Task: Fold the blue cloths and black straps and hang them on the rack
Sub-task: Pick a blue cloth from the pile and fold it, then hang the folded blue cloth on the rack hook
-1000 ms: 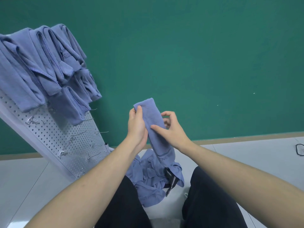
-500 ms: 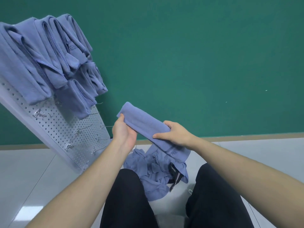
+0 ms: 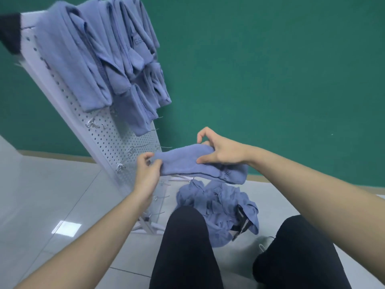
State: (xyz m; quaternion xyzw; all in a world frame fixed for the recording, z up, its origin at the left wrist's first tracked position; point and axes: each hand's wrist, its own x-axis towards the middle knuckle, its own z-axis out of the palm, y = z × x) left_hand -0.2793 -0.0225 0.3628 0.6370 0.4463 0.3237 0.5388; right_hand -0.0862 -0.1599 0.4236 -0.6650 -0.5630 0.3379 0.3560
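The folded blue cloth [image 3: 193,163] you're holding is soft, light and limp — it will sag wherever you don't support it, and the fold will likely slip open if you let one end go. Keep hold at both ends, as now. Your left hand [image 3: 148,172] pinches the left end between thumb and fingers, close in front of the white pegboard rack [image 3: 125,142]. Your right hand [image 3: 220,151] grips the upper edge past the middle, thumb pressed on the front face, while the right end droops free below your wrist. Both forearms reach forward over your knees, and the cloth lies nearly level between the hands, just beside the bare wire hooks [image 3: 164,147]. Folded cloths [image 3: 116,59] already hang higher on the rack; a crumpled pile [image 3: 210,205] with a black strap [image 3: 241,224] in it waits on the floor.
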